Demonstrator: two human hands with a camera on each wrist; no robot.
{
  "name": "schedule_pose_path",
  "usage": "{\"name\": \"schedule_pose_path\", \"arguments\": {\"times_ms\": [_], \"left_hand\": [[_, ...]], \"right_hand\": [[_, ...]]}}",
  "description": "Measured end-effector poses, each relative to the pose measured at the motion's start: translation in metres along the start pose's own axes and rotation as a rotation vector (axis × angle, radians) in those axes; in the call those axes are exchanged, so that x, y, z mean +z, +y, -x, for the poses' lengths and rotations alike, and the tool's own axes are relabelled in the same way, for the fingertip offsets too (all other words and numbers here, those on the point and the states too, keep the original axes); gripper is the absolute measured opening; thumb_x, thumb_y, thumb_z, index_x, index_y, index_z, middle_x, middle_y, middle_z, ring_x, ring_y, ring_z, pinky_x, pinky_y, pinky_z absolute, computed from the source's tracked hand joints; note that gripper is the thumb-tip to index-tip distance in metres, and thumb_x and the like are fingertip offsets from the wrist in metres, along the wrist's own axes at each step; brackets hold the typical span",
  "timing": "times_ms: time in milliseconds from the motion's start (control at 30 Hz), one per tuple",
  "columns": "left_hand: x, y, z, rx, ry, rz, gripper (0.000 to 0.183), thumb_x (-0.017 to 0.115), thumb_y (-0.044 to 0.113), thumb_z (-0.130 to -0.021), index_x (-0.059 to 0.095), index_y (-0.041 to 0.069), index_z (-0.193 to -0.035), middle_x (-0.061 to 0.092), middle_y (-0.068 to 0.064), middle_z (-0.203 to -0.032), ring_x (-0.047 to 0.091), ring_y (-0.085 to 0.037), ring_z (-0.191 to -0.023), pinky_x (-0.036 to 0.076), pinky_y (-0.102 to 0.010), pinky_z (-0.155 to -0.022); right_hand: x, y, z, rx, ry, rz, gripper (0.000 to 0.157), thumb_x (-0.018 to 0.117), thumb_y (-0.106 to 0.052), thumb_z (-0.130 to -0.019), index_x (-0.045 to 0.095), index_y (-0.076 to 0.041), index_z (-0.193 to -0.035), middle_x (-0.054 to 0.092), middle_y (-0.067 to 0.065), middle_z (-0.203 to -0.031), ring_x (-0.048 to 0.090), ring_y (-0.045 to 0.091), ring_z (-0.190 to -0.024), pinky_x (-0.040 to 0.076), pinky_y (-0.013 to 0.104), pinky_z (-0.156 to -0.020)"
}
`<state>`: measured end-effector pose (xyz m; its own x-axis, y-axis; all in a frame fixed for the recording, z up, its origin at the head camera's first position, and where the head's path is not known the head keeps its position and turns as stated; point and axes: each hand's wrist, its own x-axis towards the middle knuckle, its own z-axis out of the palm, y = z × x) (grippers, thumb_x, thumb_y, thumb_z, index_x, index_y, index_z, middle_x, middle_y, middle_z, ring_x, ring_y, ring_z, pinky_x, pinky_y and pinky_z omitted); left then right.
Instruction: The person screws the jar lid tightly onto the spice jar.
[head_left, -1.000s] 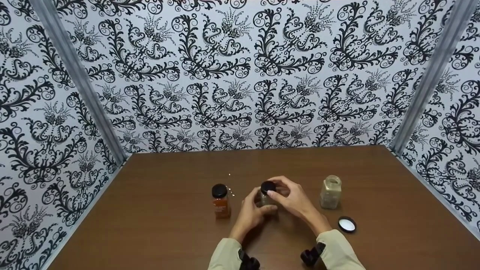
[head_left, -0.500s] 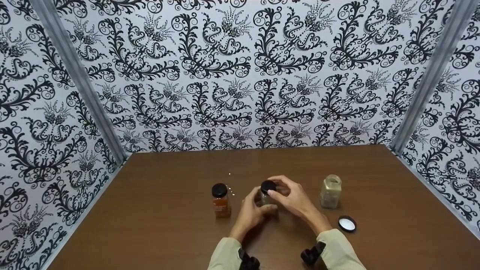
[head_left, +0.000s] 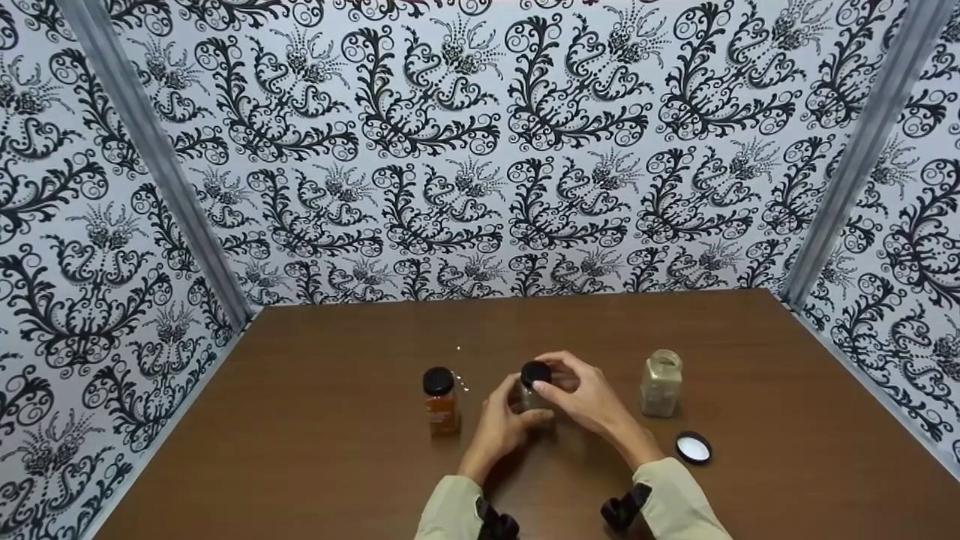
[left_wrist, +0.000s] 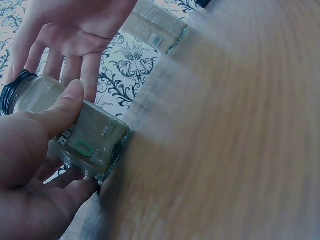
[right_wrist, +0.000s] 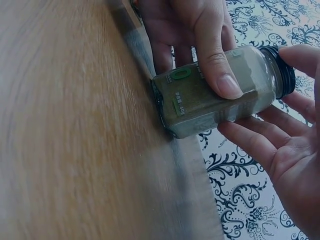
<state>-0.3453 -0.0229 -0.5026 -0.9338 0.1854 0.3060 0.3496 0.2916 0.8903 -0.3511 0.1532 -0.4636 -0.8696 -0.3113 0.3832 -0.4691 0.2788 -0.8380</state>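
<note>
A clear glass spice jar (right_wrist: pixel 192 102) with greenish-brown powder and a green-marked label stands on the brown table between both hands. My left hand (head_left: pixel 501 429) grips its body, the thumb lying across the label side in the wrist views. At the top, my right hand (head_left: pixel 592 397) pinches the black lid (head_left: pixel 535 373) between thumb and fingers. The lid sits on the jar's mouth; whether it is screwed tight cannot be told. In the head view the fingers hide much of the jar's body.
Left of the hands is an orange-filled jar (head_left: pixel 442 414) with a black lid. White crumbs (head_left: pixel 460 381) lie beside it. To the right stands a lidless jar of pale powder (head_left: pixel 661 388), with an upturned black lid (head_left: pixel 694 448) in front. A patterned wall (head_left: pixel 480 150) borders the table.
</note>
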Motion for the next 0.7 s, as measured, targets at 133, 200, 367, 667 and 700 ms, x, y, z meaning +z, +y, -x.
{"name": "schedule_pose_path", "arguments": {"times_ms": [133, 200, 367, 667, 700], "left_hand": [[-0.0004, -0.0002, 0.0003, 0.004, 0.001, 0.003, 0.058, 0.084, 0.025, -0.080, 0.060, 0.013, -0.132, 0.068, -0.010, -0.129, 0.064, -0.024, -0.118, 0.053, -0.035, -0.097], [-0.0003, -0.0001, -0.0001, 0.006, 0.002, 0.002, 0.058, 0.084, 0.025, -0.080, 0.060, 0.013, -0.132, 0.068, -0.010, -0.128, 0.064, -0.023, -0.118, 0.053, -0.034, -0.097], [-0.0002, 0.0002, -0.0007, 0.008, 0.002, 0.001, 0.057, 0.085, 0.025, -0.080, 0.061, 0.013, -0.130, 0.069, -0.008, -0.127, 0.064, -0.022, -0.116, 0.052, -0.034, -0.097], [-0.0011, 0.0007, 0.0003, -0.006, 0.002, -0.019, 0.055, 0.085, 0.027, -0.080, 0.062, 0.015, -0.129, 0.069, -0.007, -0.125, 0.064, -0.023, -0.115, 0.052, -0.040, -0.098], [-0.0012, 0.0010, 0.0004, -0.006, 0.003, -0.024, 0.055, 0.085, 0.027, -0.080, 0.062, 0.015, -0.128, 0.069, -0.007, -0.125, 0.064, -0.023, -0.115, 0.052, -0.041, -0.098]], "right_hand": [[-0.0002, -0.0008, 0.0013, 0.015, -0.013, 0.015, 0.040, 0.072, -0.021, -0.093, 0.062, -0.010, -0.130, 0.067, 0.019, -0.127, 0.069, 0.034, -0.113, 0.056, 0.040, -0.096], [-0.0001, -0.0016, 0.0017, 0.029, -0.010, 0.020, 0.039, 0.072, -0.021, -0.093, 0.063, -0.010, -0.129, 0.067, 0.019, -0.127, 0.068, 0.035, -0.113, 0.056, 0.040, -0.095], [0.0016, -0.0029, 0.0004, 0.059, 0.007, -0.030, 0.037, 0.075, -0.019, -0.090, 0.063, -0.007, -0.122, 0.067, 0.022, -0.124, 0.069, 0.036, -0.113, 0.056, 0.039, -0.094], [0.0025, -0.0032, 0.0003, 0.041, 0.001, -0.036, 0.043, 0.074, -0.018, -0.092, 0.060, -0.006, -0.131, 0.065, 0.022, -0.129, 0.066, 0.037, -0.117, 0.054, 0.042, -0.099], [0.0025, -0.0034, 0.0005, 0.039, -0.001, -0.034, 0.043, 0.073, -0.018, -0.092, 0.060, -0.007, -0.132, 0.065, 0.021, -0.130, 0.066, 0.037, -0.118, 0.054, 0.043, -0.099]]}}
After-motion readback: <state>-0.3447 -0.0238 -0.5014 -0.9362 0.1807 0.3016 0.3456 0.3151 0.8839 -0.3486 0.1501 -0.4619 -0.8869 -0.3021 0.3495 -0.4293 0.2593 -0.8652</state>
